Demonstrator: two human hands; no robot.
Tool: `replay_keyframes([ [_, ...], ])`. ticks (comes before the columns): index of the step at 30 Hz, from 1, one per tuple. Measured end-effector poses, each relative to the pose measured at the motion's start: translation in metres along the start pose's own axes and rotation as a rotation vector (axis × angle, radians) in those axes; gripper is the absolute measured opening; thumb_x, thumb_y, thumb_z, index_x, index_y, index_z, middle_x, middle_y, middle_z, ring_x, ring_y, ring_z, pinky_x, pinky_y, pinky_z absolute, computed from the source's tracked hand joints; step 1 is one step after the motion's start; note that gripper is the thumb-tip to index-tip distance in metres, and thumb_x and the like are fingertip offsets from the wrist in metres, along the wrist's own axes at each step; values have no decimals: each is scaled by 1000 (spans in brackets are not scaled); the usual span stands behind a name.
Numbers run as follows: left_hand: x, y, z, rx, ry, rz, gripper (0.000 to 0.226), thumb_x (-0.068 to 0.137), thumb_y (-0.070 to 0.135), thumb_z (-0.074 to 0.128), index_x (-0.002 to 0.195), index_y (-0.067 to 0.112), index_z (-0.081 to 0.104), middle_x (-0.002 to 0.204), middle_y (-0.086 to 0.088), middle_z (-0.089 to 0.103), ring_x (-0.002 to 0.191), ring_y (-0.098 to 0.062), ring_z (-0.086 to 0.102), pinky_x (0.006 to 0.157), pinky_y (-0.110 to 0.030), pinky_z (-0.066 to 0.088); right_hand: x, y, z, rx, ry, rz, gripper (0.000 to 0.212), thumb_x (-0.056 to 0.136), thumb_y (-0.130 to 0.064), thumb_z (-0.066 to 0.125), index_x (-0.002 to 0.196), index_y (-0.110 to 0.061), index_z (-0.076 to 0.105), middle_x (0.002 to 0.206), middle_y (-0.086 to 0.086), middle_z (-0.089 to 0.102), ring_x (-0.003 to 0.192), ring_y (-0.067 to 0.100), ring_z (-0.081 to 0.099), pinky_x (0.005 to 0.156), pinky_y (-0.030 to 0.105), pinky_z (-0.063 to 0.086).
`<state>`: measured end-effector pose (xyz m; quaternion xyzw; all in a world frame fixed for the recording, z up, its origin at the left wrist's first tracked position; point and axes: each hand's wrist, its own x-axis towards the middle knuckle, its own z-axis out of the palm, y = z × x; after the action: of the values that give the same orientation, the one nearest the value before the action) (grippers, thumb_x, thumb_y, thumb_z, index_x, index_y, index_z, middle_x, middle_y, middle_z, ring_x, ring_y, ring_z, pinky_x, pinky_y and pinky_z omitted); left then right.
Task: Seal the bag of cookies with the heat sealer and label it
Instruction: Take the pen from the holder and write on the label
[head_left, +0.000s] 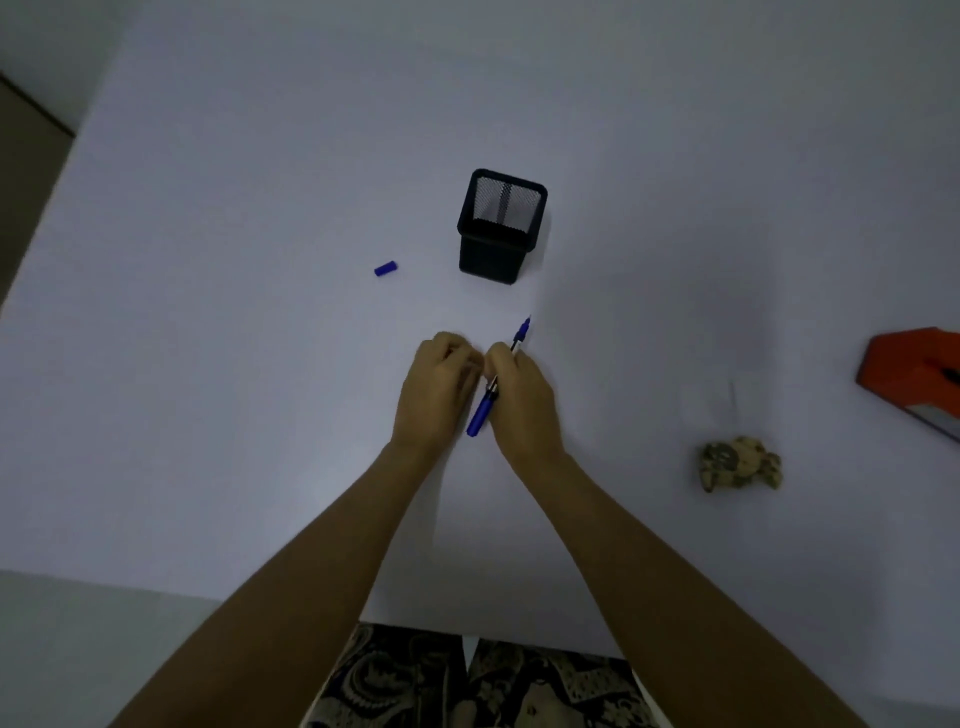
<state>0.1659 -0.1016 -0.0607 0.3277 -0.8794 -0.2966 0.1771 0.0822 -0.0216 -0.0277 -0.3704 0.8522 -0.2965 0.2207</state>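
Note:
My right hand grips a blue marker at mid-table, its uncapped tip pointing away from me toward the pen holder. My left hand is curled right beside it, fingertips meeting those of the right hand; whatever it pinches is hidden. The marker's blue cap lies loose on the white table to the far left of the hands. The bag of cookies lies on the table to the right, apart from both hands. The orange heat sealer is cut off by the right edge of the view.
A black mesh pen holder stands upright just beyond the hands. The table's near edge runs in front of my patterned lap. A dark floor strip shows at the far left.

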Motion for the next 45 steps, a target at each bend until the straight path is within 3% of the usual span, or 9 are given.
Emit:
replay_keyframes([
  [3,-10,-16,5,134,-56,194,23,89,19,64,104,3,70,104,-14,71,95,-26,66,88,-36,53,-2,6,2,-23,-107,-5,23,89,1,47,93,-22,49,94,-1,40,82,10,36,64,20,30],
  [6,-26,-27,11,220,-91,253,34,90,24,63,117,4,65,120,-15,66,111,-30,61,97,-44,48,-2,8,6,-2,-12,-75,9,90,-2,51,85,-9,50,78,1,48,69,13,41,57,32,36],
  [13,-30,-23,10,226,76,317,25,92,11,61,115,0,63,113,-17,66,104,-31,60,92,-39,42,16,5,9,68,253,-165,47,96,-50,40,75,-9,48,56,5,53,48,20,50,47,40,47],
  [18,-32,-24,14,258,73,327,24,96,14,56,114,3,66,113,-15,67,108,-31,61,94,-41,44,27,7,10,502,114,-93,26,99,-31,43,120,-17,48,86,6,64,71,14,62,71,30,56],
  [22,-30,-23,16,249,112,330,21,96,13,58,109,1,68,111,-16,69,107,-33,63,94,-42,49,36,13,17,441,134,-194,10,90,-11,64,86,-2,63,78,3,64,68,5,58,68,16,48],
  [26,-31,-22,16,238,130,316,19,95,13,60,105,0,69,107,-16,71,104,-32,65,93,-45,51,37,18,29,453,186,-115,35,88,-13,68,59,-9,48,52,-6,47,49,4,45,54,19,43],
  [31,-29,-20,14,255,112,290,19,95,15,59,105,2,68,107,-14,70,107,-30,64,94,-43,50,37,19,33,434,245,-141,37,92,-14,62,60,-1,50,53,3,50,49,7,45,51,20,42],
  [36,-30,-17,11,274,109,285,17,94,14,59,104,3,67,107,-12,70,108,-28,64,95,-40,49,38,17,33,464,280,-165,30,91,-8,63,63,-9,51,56,3,53,50,8,48,52,18,42],
  [45,-29,-15,11,310,57,253,20,91,11,57,108,5,67,111,-11,69,111,-28,62,95,-39,47,40,17,33,496,242,6,39,91,-7,59,59,-17,39,48,-10,38,44,4,38,47,13,35],
])
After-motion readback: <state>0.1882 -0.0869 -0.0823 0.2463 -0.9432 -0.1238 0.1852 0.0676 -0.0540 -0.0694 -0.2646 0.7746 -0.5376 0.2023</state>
